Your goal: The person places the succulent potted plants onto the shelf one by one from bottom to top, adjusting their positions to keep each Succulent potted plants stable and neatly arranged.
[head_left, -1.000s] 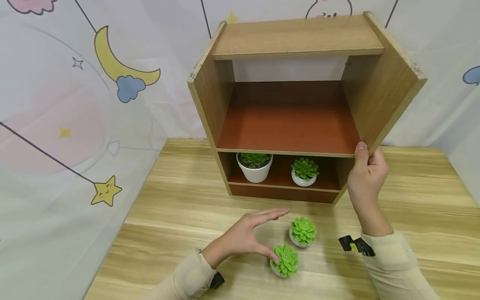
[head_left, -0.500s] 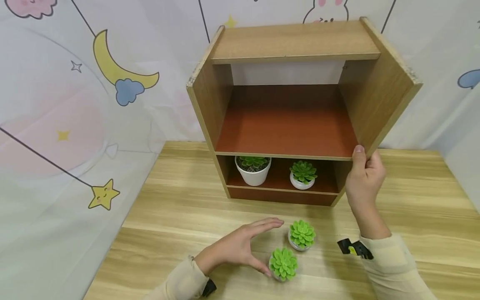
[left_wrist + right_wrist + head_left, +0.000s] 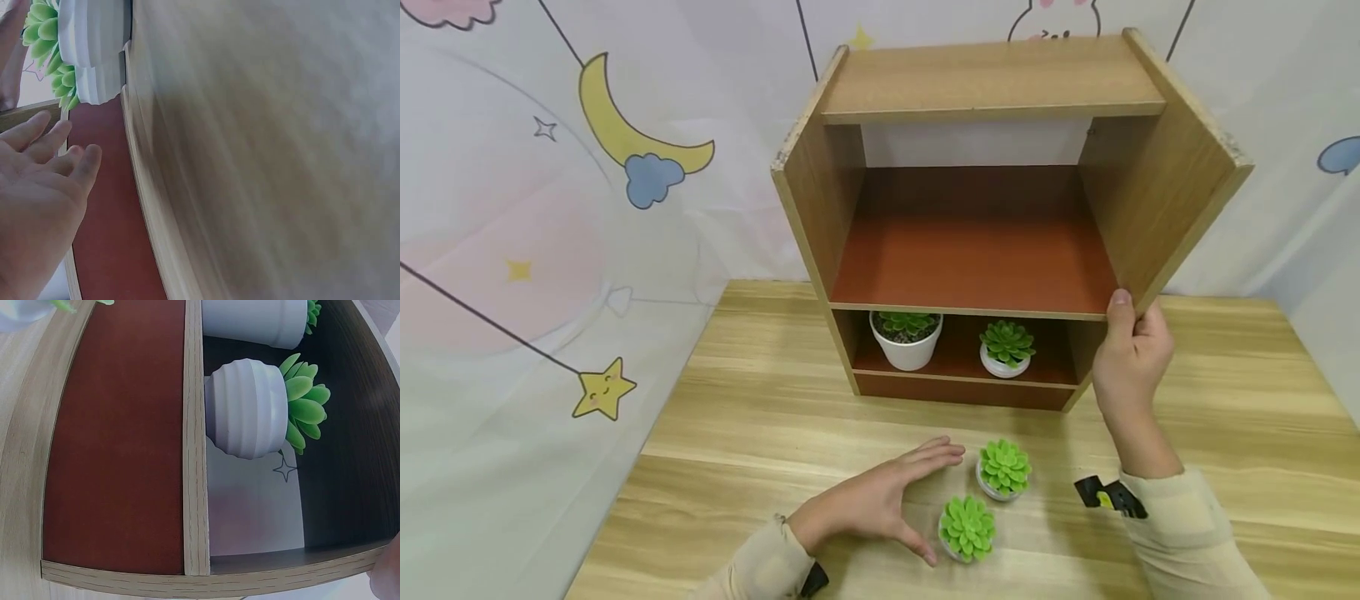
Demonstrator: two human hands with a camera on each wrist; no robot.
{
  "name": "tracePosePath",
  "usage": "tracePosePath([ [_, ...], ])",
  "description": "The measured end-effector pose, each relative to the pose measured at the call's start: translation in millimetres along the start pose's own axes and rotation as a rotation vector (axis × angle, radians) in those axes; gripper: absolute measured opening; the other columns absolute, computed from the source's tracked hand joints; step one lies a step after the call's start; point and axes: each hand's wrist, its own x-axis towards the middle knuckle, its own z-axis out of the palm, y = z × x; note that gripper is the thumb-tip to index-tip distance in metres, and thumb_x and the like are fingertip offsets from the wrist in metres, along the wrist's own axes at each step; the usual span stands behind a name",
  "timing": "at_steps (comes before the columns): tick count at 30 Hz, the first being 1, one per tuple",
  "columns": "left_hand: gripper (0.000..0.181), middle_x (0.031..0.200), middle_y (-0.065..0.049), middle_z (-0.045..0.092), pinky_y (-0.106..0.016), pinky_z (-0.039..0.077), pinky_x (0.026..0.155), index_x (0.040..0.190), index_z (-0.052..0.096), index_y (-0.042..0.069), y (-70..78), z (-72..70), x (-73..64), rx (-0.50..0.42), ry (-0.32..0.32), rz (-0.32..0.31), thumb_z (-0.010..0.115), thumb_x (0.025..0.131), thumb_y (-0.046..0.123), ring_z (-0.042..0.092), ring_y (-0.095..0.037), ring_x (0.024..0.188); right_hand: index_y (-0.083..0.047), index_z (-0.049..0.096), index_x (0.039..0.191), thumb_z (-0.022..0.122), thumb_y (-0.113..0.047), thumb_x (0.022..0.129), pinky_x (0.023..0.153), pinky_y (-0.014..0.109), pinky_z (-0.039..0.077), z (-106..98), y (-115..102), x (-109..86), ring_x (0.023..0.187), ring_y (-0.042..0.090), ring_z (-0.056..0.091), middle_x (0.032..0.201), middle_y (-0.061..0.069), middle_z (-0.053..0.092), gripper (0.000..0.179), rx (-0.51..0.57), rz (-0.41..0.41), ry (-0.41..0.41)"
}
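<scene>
My left hand [image 3: 880, 500] is spread above the table, thumb and fingers apart, just left of two bright green succulents in white pots. The nearer succulent [image 3: 967, 528] sits right by the thumb tip; the farther succulent [image 3: 1003, 468] is a little right of the fingertips. In the left wrist view both white ribbed pots [image 3: 94, 34] stand beyond the fingers. At the right side panel of a wooden shelf [image 3: 977, 312], my right hand [image 3: 1132, 358] grips the front edge, thumb on the inner side. Its fingers are partly hidden behind the panel.
On the lower shelf stand a larger white pot with a succulent [image 3: 908, 342] at left and a small potted succulent [image 3: 1006, 348] at right. The shelf rests on a wood-grain table [image 3: 722, 467], with a patterned cloth [image 3: 512, 208] behind and left.
My left hand has drawn back slightly to the left, its thumb moving off the nearer succulent's leaves. The right hand keeps its grip on the side panel.
</scene>
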Motion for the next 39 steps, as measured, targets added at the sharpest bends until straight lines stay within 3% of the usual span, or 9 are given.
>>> tracePosePath([
  [6, 0.108, 0.156, -0.001, 0.032, -0.033, 0.023, 0.113, 0.155, 0.031, 0.017, -1.8, 3.1, 3.9, -0.016, -0.049, -0.045, 0.088, 0.067, 0.043, 0.027, -0.013, 0.141, 0.006, 0.07, 0.102, 0.052, -0.01, 0.1, 0.072, 0.023, 0.043, -0.4, 3.8, 1.4, 0.081, 0.012, 0.054, 0.086, 0.002, 0.064, 0.024, 0.018, -0.026, 0.002],
  [10, 0.101, 0.152, 0.005, 0.038, -0.029, 0.026, 0.111, 0.152, 0.036, 0.015, -3.7, 6.6, 9.2, -0.047, -0.063, -0.045, 0.088, 0.069, 0.041, 0.033, -0.01, 0.137, 0.01, 0.067, 0.096, 0.053, -0.009, 0.1, 0.067, 0.023, 0.039, 0.0, 4.5, 2.4, 0.075, 0.011, 0.05, 0.076, 0.0, 0.057, 0.025, 0.015, -0.048, 0.001],
  [17, 0.09, 0.143, 0.002, 0.049, -0.02, 0.038, 0.101, 0.147, 0.044, 0.01, -6.5, 9.3, 18.9, -0.147, -0.129, -0.036, 0.09, 0.071, 0.026, 0.047, -0.004, 0.124, 0.013, 0.063, 0.09, 0.051, -0.004, 0.099, 0.065, 0.022, 0.034, 3.4, -9.5, 0.6, 0.072, 0.01, 0.045, 0.069, -0.003, 0.045, 0.022, 0.022, -0.011, 0.028],
  [22, 0.084, 0.141, 0.008, 0.05, -0.017, 0.041, 0.097, 0.144, 0.048, 0.013, -6.5, 8.9, 22.9, -0.2, -0.186, -0.071, 0.089, 0.072, 0.021, 0.05, 0.0, 0.118, 0.019, 0.055, 0.086, 0.05, -0.002, 0.098, 0.064, 0.022, 0.034, 8.2, -29.9, -2.7, 0.071, 0.01, 0.044, 0.068, -0.005, 0.044, 0.025, 0.02, -0.026, 0.011],
  [26, 0.081, 0.139, 0.012, 0.051, -0.018, 0.041, 0.097, 0.143, 0.05, 0.015, -6.8, 8.5, 24.4, -0.222, -0.199, -0.094, 0.09, 0.072, 0.02, 0.051, 0.0, 0.115, 0.018, 0.055, 0.087, 0.05, -0.005, 0.099, 0.064, 0.022, 0.033, 7.0, -23.9, -1.4, 0.071, 0.01, 0.044, 0.068, -0.005, 0.044, 0.026, 0.008, -0.004, -0.001],
  [32, 0.078, 0.133, 0.013, 0.055, -0.018, 0.04, 0.098, 0.14, 0.052, 0.014, -6.9, 10.4, 29.2, -0.187, -0.204, -0.051, 0.09, 0.072, 0.019, 0.051, 0.003, 0.114, 0.015, 0.063, 0.096, 0.05, -0.006, 0.1, 0.067, 0.022, 0.037, 0.0, 1.7, 2.2, 0.076, 0.011, 0.047, 0.074, -0.005, 0.051, 0.025, -0.012, 0.011, 0.005],
  [39, 0.073, 0.13, 0.016, 0.056, -0.017, 0.037, 0.1, 0.137, 0.057, 0.015, -5.9, 8.9, 31.4, -0.124, -0.218, -0.033, 0.09, 0.072, 0.022, 0.048, 0.004, 0.117, 0.017, 0.06, 0.093, 0.052, -0.008, 0.101, 0.065, 0.023, 0.037, 0.1, 3.6, 2.4, 0.073, 0.012, 0.048, 0.07, -0.003, 0.048, 0.027, 0.022, -0.036, -0.006],
])
